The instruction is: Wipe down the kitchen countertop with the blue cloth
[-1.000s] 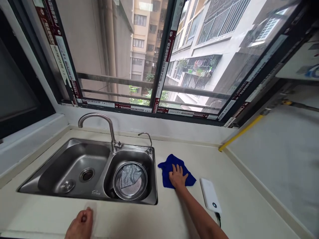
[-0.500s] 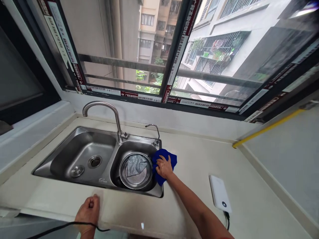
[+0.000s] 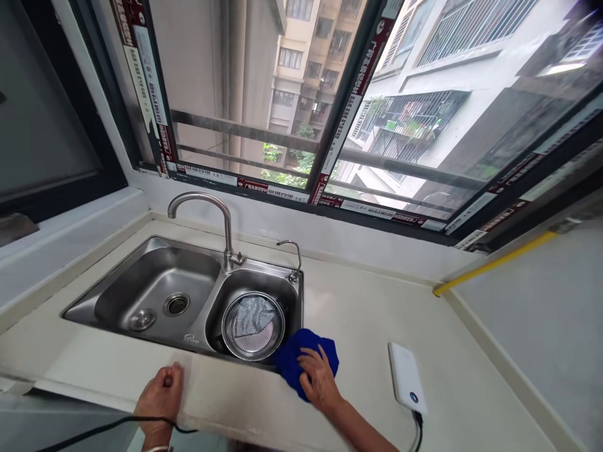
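Note:
My right hand [image 3: 318, 378] lies with fingers spread on a blue cloth [image 3: 301, 363], pressing it onto the cream counter at the front right corner of the steel double sink [image 3: 141, 279]. My left hand [image 3: 161, 397] is curled in a loose fist on the counter's front edge [image 3: 94, 383], in front of the sink, with nothing visible in it. A black cable [image 3: 94, 429] runs past its wrist. A round steel strainer basket [image 3: 253, 326] with a grey cloth in it sits in the right basin.
A white power bank [image 3: 406, 376] with a black cable lies on the counter right of my hand. A tall tap [image 3: 207, 207] and a small tap [image 3: 294, 257] stand behind the sink. The window spans the back; a yellow pipe [image 3: 490, 263] runs along the right wall.
My right hand has slid the blue cloth from the counter right of the sink, across to the sink's right rim, then toward me to its front right corner. The left hand has stayed put.

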Motion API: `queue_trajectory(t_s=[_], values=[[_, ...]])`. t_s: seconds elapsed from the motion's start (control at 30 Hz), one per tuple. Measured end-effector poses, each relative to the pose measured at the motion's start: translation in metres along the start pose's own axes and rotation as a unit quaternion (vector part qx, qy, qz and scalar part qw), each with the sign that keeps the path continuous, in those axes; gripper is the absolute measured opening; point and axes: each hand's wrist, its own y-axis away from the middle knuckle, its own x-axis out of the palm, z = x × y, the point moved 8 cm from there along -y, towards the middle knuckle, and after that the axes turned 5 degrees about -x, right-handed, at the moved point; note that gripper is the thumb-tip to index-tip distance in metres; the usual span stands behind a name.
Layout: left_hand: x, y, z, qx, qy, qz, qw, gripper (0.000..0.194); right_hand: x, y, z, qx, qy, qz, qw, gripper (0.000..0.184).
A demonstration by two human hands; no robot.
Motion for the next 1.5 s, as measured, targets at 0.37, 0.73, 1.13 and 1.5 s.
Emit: queue_trajectory(t_s=[0.37, 0.73, 1.13, 1.5], values=[[0.0, 0.003, 0.003, -0.052, 0.037, 0.018, 0.998, 0.033, -0.022, 0.07, -0.018, 0.033, 0.079, 0.017, 0.996, 0.044], [0.002, 0.003, 0.004, -0.063, 0.055, 0.031, 0.996, 0.031, -0.021, -0.027, -0.081, 0.172, 0.178, -0.029, 0.968, 0.043], [-0.002, 0.006, 0.0, -0.072, 0.014, 0.035, 0.997, 0.035, -0.011, -0.122, -0.122, 0.268, 0.174, 0.067, 0.945, 0.063], [-0.003, 0.007, -0.003, -0.017, 0.028, 0.004, 0.999, 0.033, -0.002, -0.035, -0.043, 0.087, 0.167, 0.082, 0.979, 0.062]])
